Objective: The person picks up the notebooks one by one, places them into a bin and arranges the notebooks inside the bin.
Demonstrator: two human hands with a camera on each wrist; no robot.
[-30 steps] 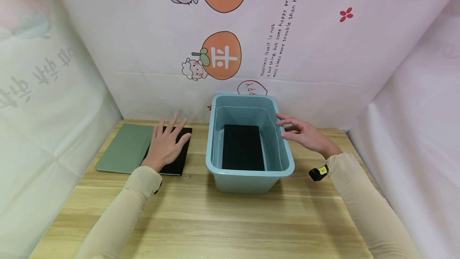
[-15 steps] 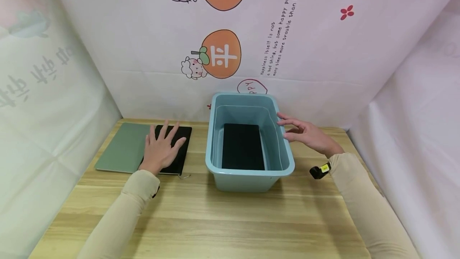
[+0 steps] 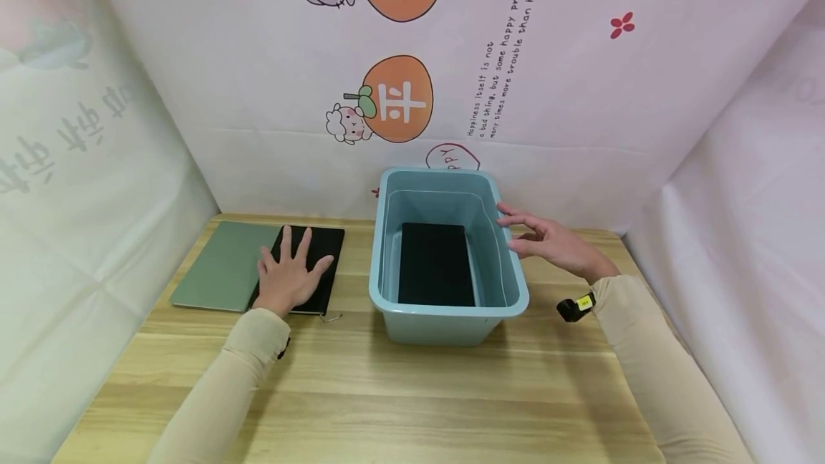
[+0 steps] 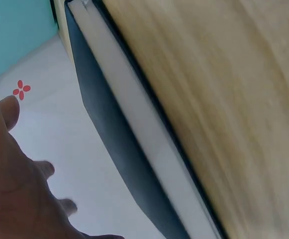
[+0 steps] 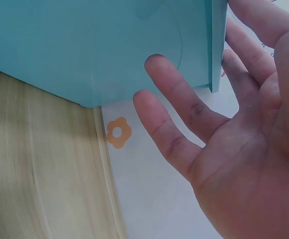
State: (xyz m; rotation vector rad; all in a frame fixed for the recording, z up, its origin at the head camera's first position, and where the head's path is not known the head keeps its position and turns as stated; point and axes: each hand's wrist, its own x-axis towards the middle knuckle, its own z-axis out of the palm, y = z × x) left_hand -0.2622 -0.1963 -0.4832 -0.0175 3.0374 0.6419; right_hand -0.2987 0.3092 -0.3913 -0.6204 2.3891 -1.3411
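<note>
My left hand (image 3: 290, 272) is spread over a black notebook (image 3: 331, 243), with straight fingers pointing away from me. In the left wrist view the notebook's cover (image 4: 109, 124) and white page edges show beside the hand (image 4: 12, 184). A green notebook (image 3: 222, 267) lies against its left side. My right hand (image 3: 559, 248) is at the right rim of a light blue plastic bin (image 3: 445, 309), fingers loosely extended. From the right wrist, its fingertips (image 5: 159, 62) overlap the bin's outer wall (image 5: 84, 55). Inside the bin, flat on its floor, lies another black notebook (image 3: 435, 263).
The wooden table (image 3: 387, 407) extends in front of the bin. Printed white cloth (image 3: 548, 92) hangs at the back and both sides, close behind the bin and notebooks. A small cord end (image 3: 331, 319) sticks out at the black notebook's near corner.
My left hand has shifted a little left and drawn back toward me over the black notebook. The right hand has barely moved; bin and notebooks are where they were.
</note>
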